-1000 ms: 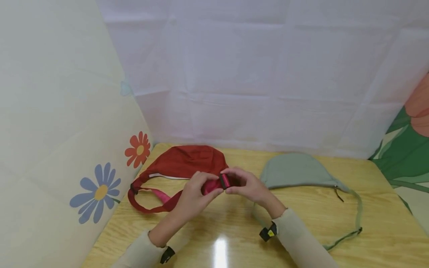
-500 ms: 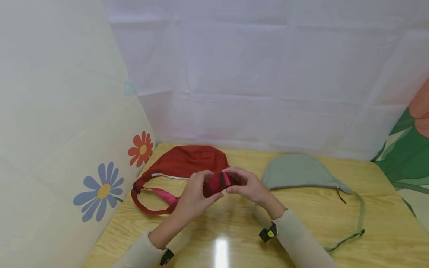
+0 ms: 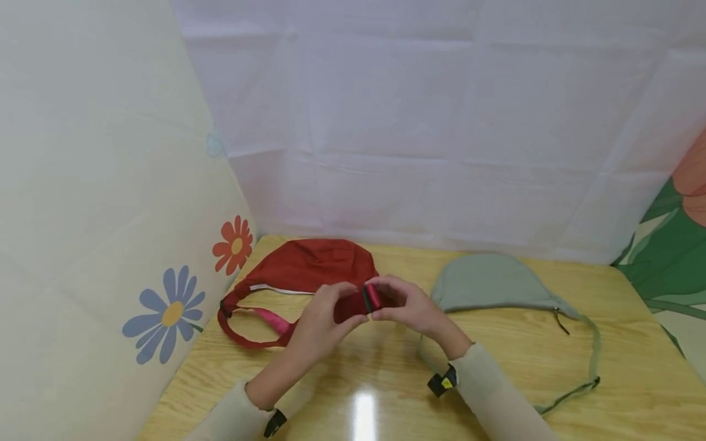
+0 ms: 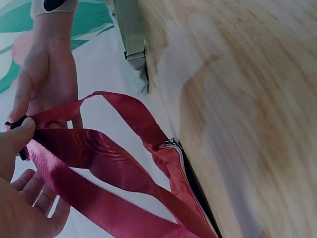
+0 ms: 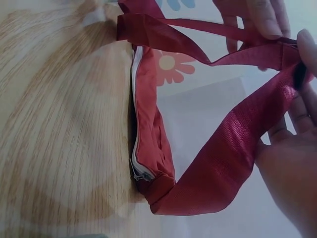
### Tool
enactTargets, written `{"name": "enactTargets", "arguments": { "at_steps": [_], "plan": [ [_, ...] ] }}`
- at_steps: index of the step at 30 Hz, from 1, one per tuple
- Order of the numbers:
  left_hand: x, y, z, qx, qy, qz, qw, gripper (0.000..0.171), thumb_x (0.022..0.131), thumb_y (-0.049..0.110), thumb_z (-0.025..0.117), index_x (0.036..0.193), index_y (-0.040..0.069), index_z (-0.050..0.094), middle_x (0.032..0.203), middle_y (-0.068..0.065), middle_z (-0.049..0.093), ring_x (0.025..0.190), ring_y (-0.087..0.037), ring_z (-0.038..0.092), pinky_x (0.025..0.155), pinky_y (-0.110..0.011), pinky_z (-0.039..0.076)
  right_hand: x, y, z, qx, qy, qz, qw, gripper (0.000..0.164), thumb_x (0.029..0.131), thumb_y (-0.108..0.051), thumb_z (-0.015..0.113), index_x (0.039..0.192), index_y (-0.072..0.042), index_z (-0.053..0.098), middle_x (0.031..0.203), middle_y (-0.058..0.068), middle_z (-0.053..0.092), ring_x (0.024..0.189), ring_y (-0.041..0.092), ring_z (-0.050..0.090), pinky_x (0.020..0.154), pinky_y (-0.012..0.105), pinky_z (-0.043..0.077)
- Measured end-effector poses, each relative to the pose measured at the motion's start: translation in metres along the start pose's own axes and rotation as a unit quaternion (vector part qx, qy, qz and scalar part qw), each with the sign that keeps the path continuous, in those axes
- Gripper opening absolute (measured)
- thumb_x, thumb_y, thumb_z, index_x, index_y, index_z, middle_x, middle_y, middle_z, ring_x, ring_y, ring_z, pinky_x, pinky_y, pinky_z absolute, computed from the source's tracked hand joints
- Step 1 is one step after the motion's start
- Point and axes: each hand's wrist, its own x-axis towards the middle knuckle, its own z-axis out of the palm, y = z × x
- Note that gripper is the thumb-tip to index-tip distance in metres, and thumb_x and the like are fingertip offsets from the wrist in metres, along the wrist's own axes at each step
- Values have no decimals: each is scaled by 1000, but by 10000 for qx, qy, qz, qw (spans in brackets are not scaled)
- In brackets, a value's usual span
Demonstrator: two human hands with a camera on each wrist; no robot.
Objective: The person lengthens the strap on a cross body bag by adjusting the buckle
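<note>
A red waist bag (image 3: pixel 317 264) lies at the back left of the table, its zip edge toward me. Its red strap (image 5: pixel 230 139) is lifted off the table and loops up to a black buckle (image 3: pixel 368 299) between my hands. My left hand (image 3: pixel 320 321) holds the strap just left of the buckle, with the thumb against the black piece in the left wrist view. From the other side my right hand (image 3: pixel 410 309) pinches the buckle and the webbing folded over it. The fingertips of both hands nearly meet there.
A grey-green waist bag (image 3: pixel 491 283) lies at the back right, its strap (image 3: pixel 594 349) curving forward along the table (image 3: pixel 634 324) and partly hidden by my right arm. White cloth (image 3: pixel 358 122) stands behind the table, and a flower-printed sheet (image 3: pixel 110 184) borders the left.
My left fingers have opened slightly around the strap, away from the buckle. The strap between my hands now shows a darker face. My right hand stays at the buckle.
</note>
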Motion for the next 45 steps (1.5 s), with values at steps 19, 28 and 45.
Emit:
{"name": "enactTargets", "arguments": {
  "at_steps": [19, 28, 45],
  "plan": [
    [-3, -3, 0, 563, -212, -66, 9982, 52, 82, 21, 87, 126, 6, 61, 112, -7, 68, 98, -20, 59, 80, -38, 56, 2, -1, 2, -173, 174, 46, 9997, 49, 89, -1, 75, 135, -3, 58, 127, 16, 61, 114, 24, 62, 87, 34, 57],
    [-8, -10, -1, 735, -371, -510, 9953, 50, 80, 18, 88, 123, 6, 65, 112, -8, 69, 100, -23, 61, 84, -42, 55, 1, -1, 2, -293, 287, 108, 9991, 51, 89, -6, 77, 136, -6, 58, 132, 14, 60, 121, 28, 59, 90, 35, 55],
    [-8, -8, -5, 765, -495, -520, 9945, 52, 80, 21, 88, 123, 6, 64, 114, -7, 70, 102, -24, 61, 88, -42, 54, 4, -4, 8, -367, 250, 351, 9984, 52, 88, -7, 79, 136, -6, 58, 127, 14, 63, 111, 23, 63, 90, 34, 55]
  ]
}}
